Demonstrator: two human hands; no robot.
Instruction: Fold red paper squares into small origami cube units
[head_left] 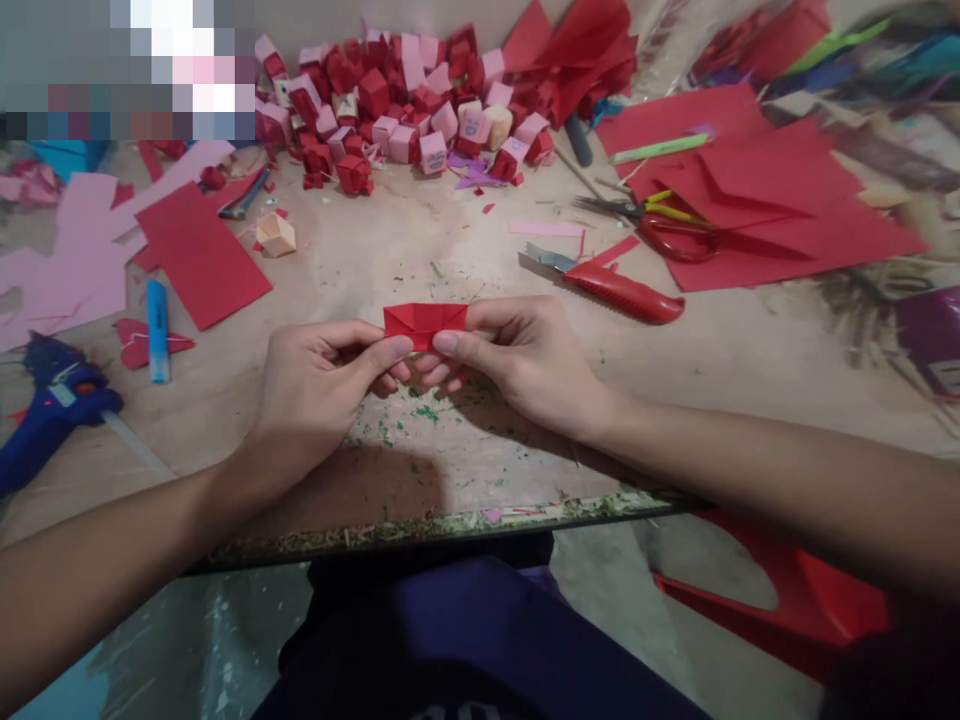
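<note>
Grip on both ends: left hand (319, 380) and right hand (529, 365) pinch folded red paper (425, 318) between them, above worktable (480, 465) near its front edge. Undersides of the hands are shaded, can't tell if they touch the worktable. Past the right hand: red-handled tool (615, 286), then scissors (646, 212). Out left: blue marker (157, 330), blue glue gun (58, 408). Pile of pink and red paper cubes (403, 143) at back.

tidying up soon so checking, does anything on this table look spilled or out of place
Yes: green scraps lie strewn on the table near the left hand and right hand, and shredded bits line its front edge. They look like unswept litter.
</note>
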